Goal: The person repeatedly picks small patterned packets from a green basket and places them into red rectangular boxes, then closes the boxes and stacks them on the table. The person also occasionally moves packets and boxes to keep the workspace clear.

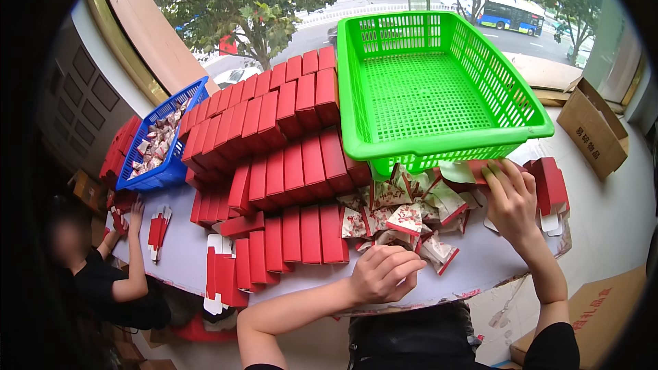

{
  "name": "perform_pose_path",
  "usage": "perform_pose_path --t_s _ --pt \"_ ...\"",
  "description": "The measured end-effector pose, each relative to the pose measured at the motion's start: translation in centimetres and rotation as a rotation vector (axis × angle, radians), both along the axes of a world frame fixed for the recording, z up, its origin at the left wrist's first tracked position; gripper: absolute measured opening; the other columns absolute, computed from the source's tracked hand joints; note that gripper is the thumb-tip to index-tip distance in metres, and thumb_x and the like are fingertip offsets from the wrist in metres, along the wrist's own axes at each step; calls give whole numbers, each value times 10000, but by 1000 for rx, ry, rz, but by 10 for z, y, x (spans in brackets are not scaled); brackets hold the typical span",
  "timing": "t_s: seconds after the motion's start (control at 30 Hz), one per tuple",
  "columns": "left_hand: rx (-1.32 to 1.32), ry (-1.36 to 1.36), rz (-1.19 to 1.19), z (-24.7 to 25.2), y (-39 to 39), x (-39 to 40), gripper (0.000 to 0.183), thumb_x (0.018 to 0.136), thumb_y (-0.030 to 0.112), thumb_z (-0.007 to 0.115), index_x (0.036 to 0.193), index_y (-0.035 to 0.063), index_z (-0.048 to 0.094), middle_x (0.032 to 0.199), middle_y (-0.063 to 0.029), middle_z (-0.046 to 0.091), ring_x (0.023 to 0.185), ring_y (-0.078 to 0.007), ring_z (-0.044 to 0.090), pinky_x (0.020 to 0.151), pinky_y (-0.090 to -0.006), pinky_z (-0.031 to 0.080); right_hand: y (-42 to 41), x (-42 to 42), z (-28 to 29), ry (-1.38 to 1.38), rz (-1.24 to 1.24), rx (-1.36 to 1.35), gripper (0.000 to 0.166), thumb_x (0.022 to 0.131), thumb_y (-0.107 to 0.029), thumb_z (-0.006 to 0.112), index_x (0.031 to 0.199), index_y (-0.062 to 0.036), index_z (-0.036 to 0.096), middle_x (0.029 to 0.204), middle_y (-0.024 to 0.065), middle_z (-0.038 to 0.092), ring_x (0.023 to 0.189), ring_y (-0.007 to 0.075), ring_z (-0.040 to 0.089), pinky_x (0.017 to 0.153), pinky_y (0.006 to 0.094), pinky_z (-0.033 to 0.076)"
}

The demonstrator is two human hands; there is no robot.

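Note:
My right hand (511, 198) grips a red paperboard box (475, 170) at the front right corner of the green basket. A pale flap (457, 172) sticks out at the box's left end. My left hand (388, 273) hovers near the table's front edge with its fingers curled; nothing shows in it, though the palm is hidden. Between my hands lies a loose pile of small white-and-red printed sachets (406, 218). More red boxes (549, 187) stand right of my right hand, the nearest with white end flaps open.
Red boxes (293, 169) stand in stacked rows left of a green plastic basket (426, 92). Farther left, a blue basket (159, 139) holds sachets. Another person (108, 277) works at the table's left end, handling red boxes. Cardboard cartons (591, 128) lie on the right.

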State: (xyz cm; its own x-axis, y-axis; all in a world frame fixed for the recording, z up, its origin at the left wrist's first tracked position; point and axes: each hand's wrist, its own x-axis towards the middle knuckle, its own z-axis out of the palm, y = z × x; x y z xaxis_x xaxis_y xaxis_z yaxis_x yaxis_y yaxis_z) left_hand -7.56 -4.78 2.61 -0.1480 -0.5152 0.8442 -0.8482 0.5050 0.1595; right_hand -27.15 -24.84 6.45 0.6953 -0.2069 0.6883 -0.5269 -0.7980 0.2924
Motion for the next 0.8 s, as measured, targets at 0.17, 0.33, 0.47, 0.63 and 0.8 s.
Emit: perform_pose_path --t_s 0.17,0.33,0.47,0.63,0.8 --pt "7 256 -113 -15 1 1 709 696 75 795 1285 29 403 1176 -171 565 1007 -278 586 838 -347 487 24 -2 28 -158 231 -120 250 807 -39 629 1045 31 661 1051 139 718 982 234 644 808 313 416" --pt "122 394 -208 -17 5 2 988 668 193 878 1408 -21 260 1388 -320 374 1296 -435 429 1052 -455 409 59 19 34 -233 603 58 378 738 -217 776 1011 18 664 969 145 731 849 235 679 634 270 428" --pt "244 492 -320 -12 7 -2 1128 652 241 909 1467 26 160 1487 -350 235 1370 -470 336 1060 -506 375 78 37 25 -186 820 159 366 772 -262 750 986 29 695 923 130 733 810 205 696 520 221 428" --pt "89 635 -363 -35 2 -6 1119 582 218 935 1445 43 245 1192 -156 459 1089 -255 542 931 -368 469 84 38 23 -55 1010 290 359 870 -306 654 979 32 705 863 112 718 802 194 697 519 230 476" --pt "241 257 -64 9 17 2 918 691 156 808 1392 -120 283 1091 -162 598 843 -233 584 870 -404 523 23 47 39 -103 994 450 99 758 -136 684 818 -57 687 762 50 675 605 184 624 515 298 491"
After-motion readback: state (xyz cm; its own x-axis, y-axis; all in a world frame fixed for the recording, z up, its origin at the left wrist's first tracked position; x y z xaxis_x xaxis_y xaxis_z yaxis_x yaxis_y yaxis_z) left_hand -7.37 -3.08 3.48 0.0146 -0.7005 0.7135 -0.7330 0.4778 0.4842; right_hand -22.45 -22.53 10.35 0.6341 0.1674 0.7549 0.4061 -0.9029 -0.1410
